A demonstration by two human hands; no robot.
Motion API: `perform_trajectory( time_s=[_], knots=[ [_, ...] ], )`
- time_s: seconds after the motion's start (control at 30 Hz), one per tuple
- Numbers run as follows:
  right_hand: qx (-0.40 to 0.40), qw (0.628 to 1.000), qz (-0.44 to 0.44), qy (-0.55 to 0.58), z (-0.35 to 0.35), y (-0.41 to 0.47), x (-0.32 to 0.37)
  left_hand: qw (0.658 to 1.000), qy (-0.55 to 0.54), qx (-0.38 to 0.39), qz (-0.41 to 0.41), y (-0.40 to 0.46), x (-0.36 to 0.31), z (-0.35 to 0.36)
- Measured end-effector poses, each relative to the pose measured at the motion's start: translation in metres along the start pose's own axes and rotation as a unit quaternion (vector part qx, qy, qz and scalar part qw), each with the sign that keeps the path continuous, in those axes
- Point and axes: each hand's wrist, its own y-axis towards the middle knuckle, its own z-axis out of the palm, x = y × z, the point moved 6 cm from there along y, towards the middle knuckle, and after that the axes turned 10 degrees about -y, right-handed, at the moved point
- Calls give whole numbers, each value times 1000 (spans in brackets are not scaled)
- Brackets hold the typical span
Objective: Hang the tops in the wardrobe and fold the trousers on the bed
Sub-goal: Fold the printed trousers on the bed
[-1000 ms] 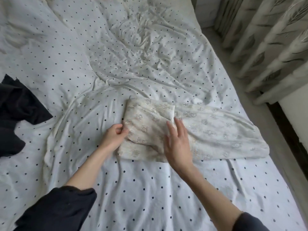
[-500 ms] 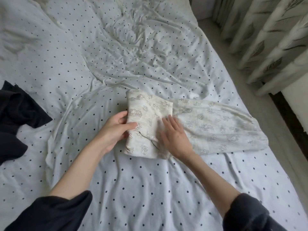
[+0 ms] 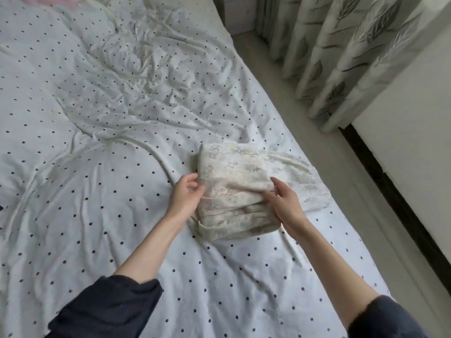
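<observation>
Patterned trousers point(image 3: 234, 191) half-folded on bed point(image 3: 97, 191); unfolded tail runs right, nearest right hand point(image 3: 285, 203) pinching bundle's right edge; left hand point(image 3: 188, 198) grips left edge

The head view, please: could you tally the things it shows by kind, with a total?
Patterned trousers, part-folded: 1
Hands, left hand and right hand, both on the trousers: 2
Dotted bed sheet: 1
Leaf-print curtain: 1
Total: 5

Cream printed trousers point(image 3: 234, 191) lie folded on bed point(image 3: 97, 191).
</observation>
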Motion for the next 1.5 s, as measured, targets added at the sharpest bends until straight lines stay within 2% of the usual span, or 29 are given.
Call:
perform_trajectory(
  time_s=[0.1, 0.2, 0.3, 0.43, 0.57, 0.67, 0.8, 0.9, 1.0, 1.07, 1.2, 1.27, 1.3, 1.33, 1.4, 1.5],
  knots=[
    [-44, 988, -31, -148, -2, 10, 8, 998, -13, -10, -54, 6, 31, -11],
    [-91, 940, -126, -302, 4, 2, 23, 993, -76, 29, -82, 11, 38, -3],
    [-86, 902, -222, -359, 24, -14, 32, 989, -80, 75, -99, 17, 34, 13],
    [-23, 885, -177, -430, 45, -11, 21, 991, -59, 75, -91, 21, 24, 14],
    [46, 908, -162, -384, 72, -22, 24, 990, -51, 121, -51, 11, 3, -13],
    [97, 921, -176, -335, 107, -41, 43, 990, -54, 126, -33, -4, -10, -56],
    [174, 916, -206, -298, 166, -66, 78, 996, -53, 65, -21, -18, -23, -131],
    [267, 903, -198, -271, 222, -76, 106, 999, -28, -12, -14, -28, -31, -190],
    [343, 908, -158, -183, 251, -79, 117, 999, 12, -46, -9, -30, -38, -222],
    [359, 922, -107, -95, 254, -76, 114, 998, 41, -47, -8, -32, -42, -223],
    [332, 935, 22, 121, 223, -66, 95, 998, 44, 47, -9, -35, -47, -170],
    [268, 943, 33, 193, 189, -55, 86, 991, -17, 131, -9, -37, -50, -133],
    [234, 952, 22, 194, 170, -49, 81, 986, -33, 163, 1, -38, -53, -117],
    [198, 967, 15, 161, 152, -44, 73, 983, -29, 179, 14, -36, -52, -104],
    [120, 992, 22, 27, 120, -34, 53, 987, -4, 158, 26, -29, -45, -91],
    [35, 990, -6, -137, 100, -24, 40, 998, 48, 36, -20, -15, -8, -103]
  ],
)
